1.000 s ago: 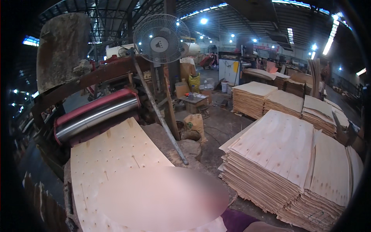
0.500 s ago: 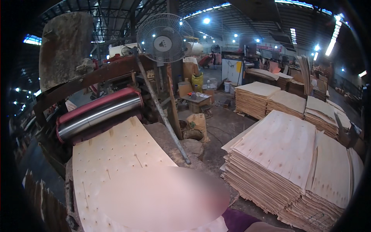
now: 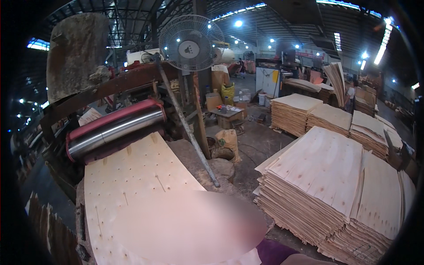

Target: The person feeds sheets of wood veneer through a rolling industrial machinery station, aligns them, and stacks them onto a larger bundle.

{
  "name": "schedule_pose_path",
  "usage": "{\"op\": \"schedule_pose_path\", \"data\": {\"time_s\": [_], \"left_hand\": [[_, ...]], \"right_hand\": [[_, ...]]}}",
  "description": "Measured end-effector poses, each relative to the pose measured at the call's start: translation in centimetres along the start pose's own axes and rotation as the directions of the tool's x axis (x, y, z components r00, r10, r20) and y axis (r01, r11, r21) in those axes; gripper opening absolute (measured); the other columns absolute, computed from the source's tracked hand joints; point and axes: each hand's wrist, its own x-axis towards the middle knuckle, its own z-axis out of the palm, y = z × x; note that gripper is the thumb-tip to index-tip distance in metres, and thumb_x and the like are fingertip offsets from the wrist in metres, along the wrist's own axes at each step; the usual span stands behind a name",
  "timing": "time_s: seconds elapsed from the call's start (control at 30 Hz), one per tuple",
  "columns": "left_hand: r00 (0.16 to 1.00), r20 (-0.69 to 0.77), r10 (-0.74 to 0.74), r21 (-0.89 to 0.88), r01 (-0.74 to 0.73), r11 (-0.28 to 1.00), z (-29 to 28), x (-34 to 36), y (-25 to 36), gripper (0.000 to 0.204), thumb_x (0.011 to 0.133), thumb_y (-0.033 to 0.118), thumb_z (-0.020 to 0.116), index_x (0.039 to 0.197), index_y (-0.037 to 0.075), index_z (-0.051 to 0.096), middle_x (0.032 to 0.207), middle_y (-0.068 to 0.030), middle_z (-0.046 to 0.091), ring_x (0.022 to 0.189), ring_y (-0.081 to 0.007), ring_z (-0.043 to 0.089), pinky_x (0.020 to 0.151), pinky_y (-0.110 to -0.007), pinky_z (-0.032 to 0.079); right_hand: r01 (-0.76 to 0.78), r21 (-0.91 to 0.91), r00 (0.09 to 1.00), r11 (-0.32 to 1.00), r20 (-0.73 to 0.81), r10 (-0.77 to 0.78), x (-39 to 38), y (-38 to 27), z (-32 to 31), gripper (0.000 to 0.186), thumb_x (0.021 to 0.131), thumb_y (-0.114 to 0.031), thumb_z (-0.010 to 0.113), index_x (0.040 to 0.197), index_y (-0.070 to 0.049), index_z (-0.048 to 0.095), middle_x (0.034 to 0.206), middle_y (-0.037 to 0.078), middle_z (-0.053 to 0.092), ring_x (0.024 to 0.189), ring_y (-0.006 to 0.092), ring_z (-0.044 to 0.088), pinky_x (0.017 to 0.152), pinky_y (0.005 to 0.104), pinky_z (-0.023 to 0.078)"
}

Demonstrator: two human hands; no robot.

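A large pale wood veneer sheet (image 3: 132, 176), dotted with small dark knots, lies in front of me. Its far edge reaches the base of a steel roller (image 3: 117, 132) with a red roller behind it. A smooth blurred oval covers the near part of the sheet, so anything there is hidden. At the lower edge, right of the sheet, a purple sleeve (image 3: 274, 252) and a bit of bare arm show. Neither my left hand nor my right hand can be seen, and what they touch is hidden.
Tall veneer stacks (image 3: 309, 176) stand to my right, with further stacks (image 3: 293, 115) behind. A metal pole (image 3: 187, 126) leans beside the machine below a fan (image 3: 191, 48). Past it are a sack (image 3: 228, 143) and a low table (image 3: 226, 111). A person (image 3: 350, 96) is at the far right.
The view has shifted slightly. At the far right, an upright bundle of veneer sheets has tilted to the left, and the person beside it shows more. The near sheet looks unmoved.
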Motion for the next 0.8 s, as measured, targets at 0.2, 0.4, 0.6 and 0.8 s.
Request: {"op": "schedule_pose_path", "data": {"time_s": [0.2, 0.4, 0.6, 0.8], "left_hand": [[0.999, -0.029, 0.019, -0.006, -0.019, 1.000, 0.7, 0.0, -0.2, 0.056, 0.094, 0.048, 0.042, 0.122, 0.002, 0.059, 0.138, -0.0156, 0.047, 0.131, -0.0388, 0.037, 0.110, -0.048, 0.025], [0.999, -0.049, -0.007, -0.034, 0.005, 0.999, 0.8, -0.1, -0.2, 0.056, 0.093, 0.048, 0.045, 0.120, 0.002, 0.060, 0.138, -0.0160, 0.047, 0.131, -0.0389, 0.037, 0.111, -0.049, 0.025], [0.999, -0.036, -0.008, -0.048, 0.007, 0.999, 0.6, -0.1, -0.1, 0.056, 0.091, 0.047, 0.048, 0.122, 0.002, 0.059, 0.139, -0.0166, 0.046, 0.132, -0.0396, 0.036, 0.111, -0.049, 0.024], [0.998, -0.066, 0.005, -0.055, -0.008, 0.998, 1.9, 0.0, -0.4, 0.054, 0.091, 0.045, 0.050, 0.121, 0.001, 0.059, 0.139, -0.0174, 0.046, 0.131, -0.0410, 0.036, 0.111, -0.049, 0.024]], "right_hand": [[-0.005, 0.002, 1.000, 1.000, 0.005, 0.005, 0.2, 0.2, 0.2, 0.076, 0.081, -0.068, 0.048, 0.119, -0.003, 0.059, 0.112, 0.024, 0.063, 0.108, 0.0358, 0.060, 0.092, 0.0435, 0.045], [0.003, 0.002, 1.000, 1.000, -0.003, -0.003, -0.1, 0.0, 0.0, 0.077, 0.081, -0.068, 0.048, 0.120, -0.003, 0.059, 0.113, 0.024, 0.063, 0.108, 0.0357, 0.060, 0.092, 0.0440, 0.045], [0.050, 0.025, 0.996, 0.998, -0.070, -0.048, 0.4, 0.9, 0.9, 0.070, 0.081, -0.068, 0.049, 0.112, -0.006, 0.062, 0.102, 0.025, 0.065, 0.101, 0.0410, 0.062, 0.088, 0.0489, 0.047], [0.032, 0.023, 0.998, 0.999, -0.054, -0.031, 0.2, 0.4, 0.6, 0.069, 0.081, -0.067, 0.050, 0.110, -0.006, 0.063, 0.101, 0.026, 0.065, 0.100, 0.0410, 0.062, 0.087, 0.0487, 0.047]]}}
